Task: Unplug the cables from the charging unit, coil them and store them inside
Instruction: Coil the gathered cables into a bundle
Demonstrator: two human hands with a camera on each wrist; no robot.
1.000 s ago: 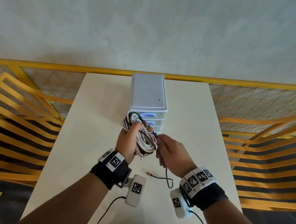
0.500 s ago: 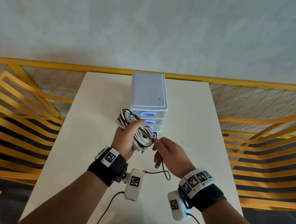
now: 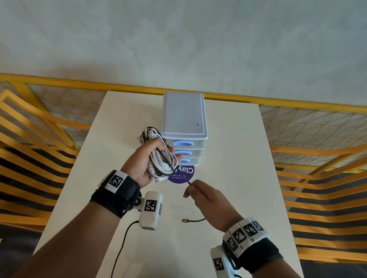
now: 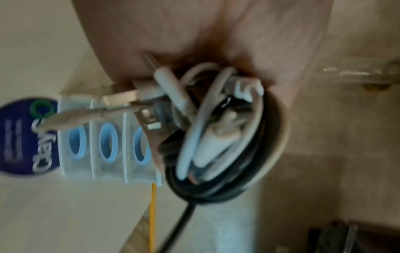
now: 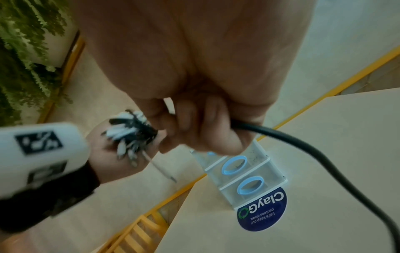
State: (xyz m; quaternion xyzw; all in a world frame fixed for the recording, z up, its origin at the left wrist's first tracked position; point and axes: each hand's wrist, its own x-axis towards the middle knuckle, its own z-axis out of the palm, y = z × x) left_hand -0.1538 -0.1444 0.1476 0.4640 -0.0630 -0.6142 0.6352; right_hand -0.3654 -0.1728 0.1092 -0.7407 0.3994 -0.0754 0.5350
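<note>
Left hand (image 3: 141, 166) fingers curl around the cable bundle (image 3: 161, 159). Right hand (image 3: 206, 202) fingers pinch the black cable (image 5: 303, 147) trailing from it.

Left hand (image 3: 143, 165): raised, palm turned inward, fingers (image 3: 171, 151) curling round a bundle of coiled cables (image 3: 161, 159). Right hand (image 3: 208, 201): lower, knuckles up, fingers pinching a black cable (image 5: 303, 145). Both forearms are extending forward.

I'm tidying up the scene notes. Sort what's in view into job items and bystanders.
Job items: cable bundle gripped by left hand; black cable pinched by right hand, plug end loose on the table; drawer unit.

Bystanders: purple round sticker; white table; yellow railing.
</note>
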